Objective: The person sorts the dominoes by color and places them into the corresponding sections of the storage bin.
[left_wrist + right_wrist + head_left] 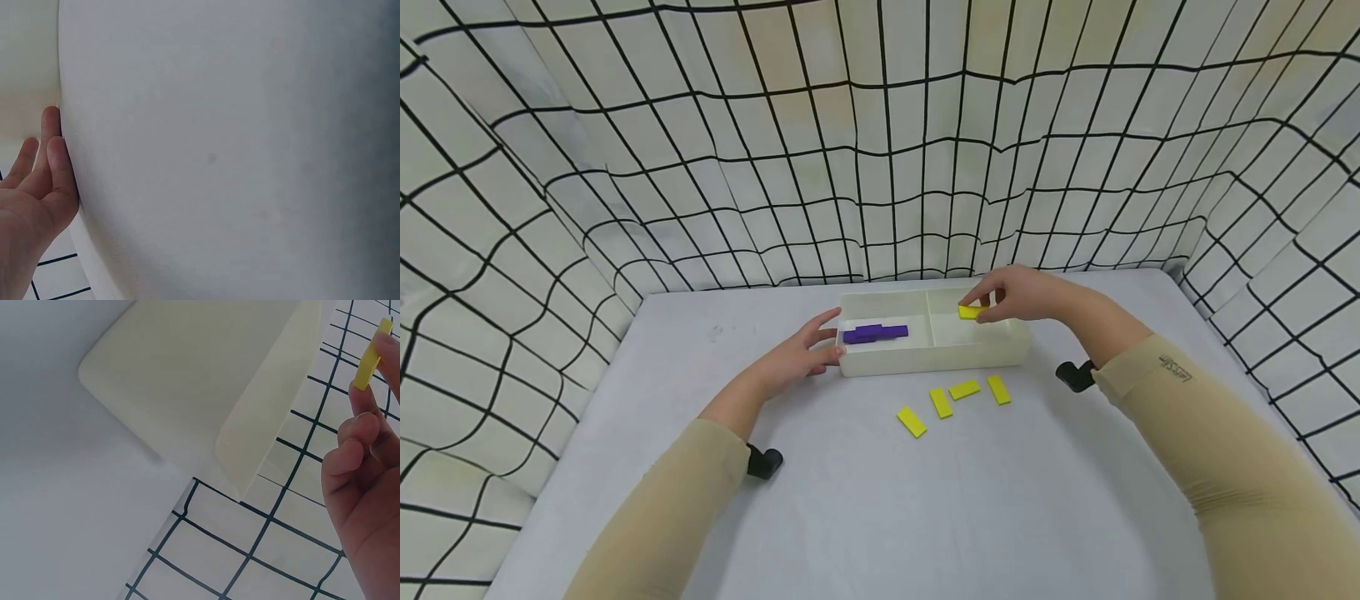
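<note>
My right hand [1018, 293] pinches a yellow rectangular block [972, 312] between thumb and fingers, over the right compartment of a white two-part box [936, 360]. In the right wrist view the same yellow block [374, 355] is seen edge-on at the fingertips. My left hand [793, 357] touches the left end of the box, its fingers fairly straight; the left wrist view shows the hand [37, 187] against the box wall. Purple blocks [876, 333] lie together in the left compartment, partly overlapping.
Several yellow blocks lie loose on the white tabletop before the box, among them one at the left [912, 422] and one at the right [998, 390]. A wall with a black grid [887, 175] rises behind the table [925, 517] and along both sides.
</note>
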Demonstrator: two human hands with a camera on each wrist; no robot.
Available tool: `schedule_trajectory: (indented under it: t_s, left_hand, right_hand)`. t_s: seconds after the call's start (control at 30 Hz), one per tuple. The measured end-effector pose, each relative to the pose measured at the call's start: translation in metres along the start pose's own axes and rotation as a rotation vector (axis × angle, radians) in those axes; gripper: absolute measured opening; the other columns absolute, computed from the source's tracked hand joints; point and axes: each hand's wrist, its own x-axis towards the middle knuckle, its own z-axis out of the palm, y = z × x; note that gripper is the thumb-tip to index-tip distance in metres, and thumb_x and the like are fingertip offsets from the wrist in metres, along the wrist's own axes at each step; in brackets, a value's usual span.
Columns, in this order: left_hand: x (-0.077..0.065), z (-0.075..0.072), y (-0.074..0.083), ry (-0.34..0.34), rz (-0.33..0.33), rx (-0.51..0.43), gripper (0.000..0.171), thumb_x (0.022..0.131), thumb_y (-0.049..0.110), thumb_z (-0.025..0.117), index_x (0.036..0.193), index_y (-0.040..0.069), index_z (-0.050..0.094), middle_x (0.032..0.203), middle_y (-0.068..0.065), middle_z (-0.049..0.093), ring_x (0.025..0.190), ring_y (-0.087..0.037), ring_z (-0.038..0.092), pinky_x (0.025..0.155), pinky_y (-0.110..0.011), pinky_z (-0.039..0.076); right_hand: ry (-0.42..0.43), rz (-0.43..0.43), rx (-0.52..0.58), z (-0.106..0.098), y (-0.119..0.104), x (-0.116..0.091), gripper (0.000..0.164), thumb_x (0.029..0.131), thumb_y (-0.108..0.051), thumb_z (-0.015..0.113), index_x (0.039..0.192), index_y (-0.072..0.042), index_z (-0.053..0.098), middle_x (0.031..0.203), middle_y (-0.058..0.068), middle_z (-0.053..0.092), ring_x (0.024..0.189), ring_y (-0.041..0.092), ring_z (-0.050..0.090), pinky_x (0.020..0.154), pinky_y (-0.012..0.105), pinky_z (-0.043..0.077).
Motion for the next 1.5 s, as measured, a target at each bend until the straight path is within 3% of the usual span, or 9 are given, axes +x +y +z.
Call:
schedule_trajectory:
  t_s: [0.43, 0.8, 1.2, 1.5]
  left_hand:
    - [-0.002, -0.001, 0.002, -0.003, 0.0, -0.016, 0.076, 0.098, 0.039, 0.061, 0.156, 0.045, 0.012, 0.162, -0.007, 0.02, 0.127, -0.027, 0.055, 0.11, -0.047, 0.039]
    - [-0.001, -0.001, 0.001, -0.002, 0.0, -0.018, 0.076, 0.098, 0.038, 0.062, 0.156, 0.045, 0.014, 0.162, -0.006, 0.023, 0.125, -0.026, 0.056, 0.109, -0.046, 0.04]
    - [-0.002, -0.001, 0.0, -0.001, 0.004, -0.014, 0.075, 0.098, 0.038, 0.062, 0.155, 0.047, 0.014, 0.161, -0.005, 0.023, 0.125, -0.026, 0.056, 0.109, -0.047, 0.04]
    - [-0.002, -0.002, 0.0, -0.004, 0.012, -0.021, 0.076, 0.098, 0.037, 0.062, 0.155, 0.046, 0.014, 0.162, -0.006, 0.023, 0.126, -0.027, 0.056, 0.109, -0.047, 0.04]
  right_hand:
    - [-0.05, 0.044, -0.129, 0.013, -0.007, 0.038, 0.032, 0.092, -0.025, 0.072, 0.124, -0.026, 0.071, 0.102, 0.001, 0.061, 0.098, 0.023, 0.053, 0.078, 0.035, 0.049]
    - [-0.112, 0.06, -0.277, 0.032, -0.004, 0.054, 0.031, 0.091, -0.024, 0.074, 0.122, -0.023, 0.072, 0.097, 0.0, 0.063, 0.095, 0.021, 0.052, 0.081, 0.034, 0.045]
    - [-0.157, 0.048, -0.358, 0.044, -0.006, 0.071, 0.028, 0.093, -0.021, 0.071, 0.121, -0.018, 0.072, 0.101, 0.001, 0.066, 0.094, 0.021, 0.055, 0.087, 0.036, 0.048]
    - [-0.151, 0.064, -0.329, 0.049, -0.008, 0.076, 0.027, 0.093, -0.019, 0.071, 0.12, -0.018, 0.072, 0.1, 0.001, 0.065, 0.095, 0.022, 0.054, 0.09, 0.037, 0.047]
